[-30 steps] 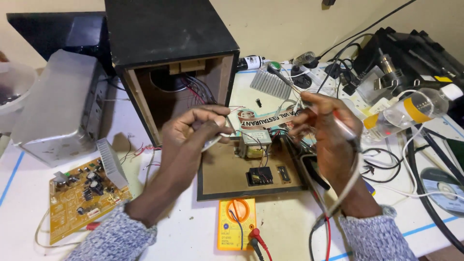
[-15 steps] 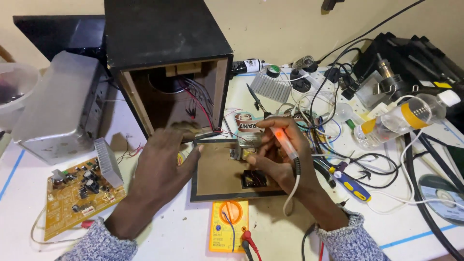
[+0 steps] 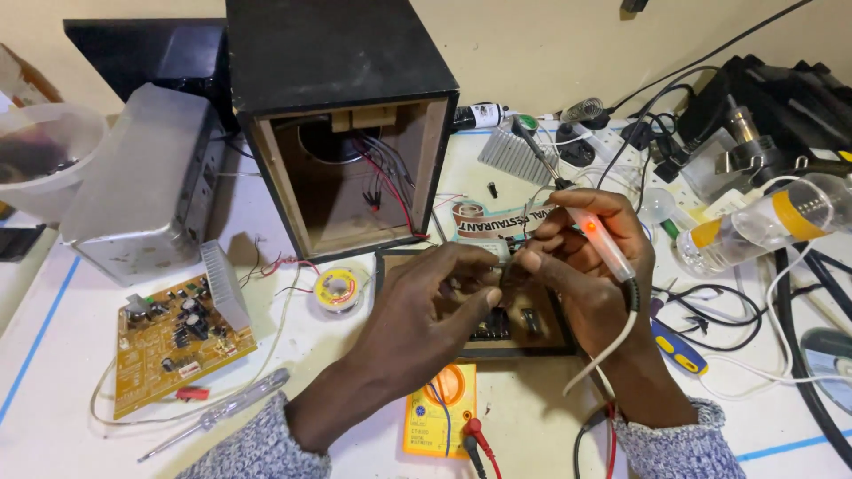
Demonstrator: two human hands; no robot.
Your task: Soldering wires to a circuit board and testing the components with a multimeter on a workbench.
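My right hand [image 3: 590, 275] grips a white soldering iron [image 3: 596, 238] with a small red light on its handle; its cord hangs down past my wrist. My left hand [image 3: 430, 306] pinches something small against my right fingertips; I cannot make out what it is. Both hands hover over a dark framed panel [image 3: 532, 326] carrying small electronic parts. An open black speaker box [image 3: 342, 124] with red and black wires inside stands just behind.
A yellow circuit board [image 3: 177, 333] with a heatsink lies at the left, a solder spool [image 3: 338, 289] beside the box, a yellow multimeter [image 3: 441, 412] near me. A grey metal case [image 3: 142, 186] stands left. A clear bottle [image 3: 763, 222], tangled cables and screwdrivers crowd the right.
Both hands came down from in front of the speaker box and closed together over the dark panel. The soldering iron moved with my right hand.
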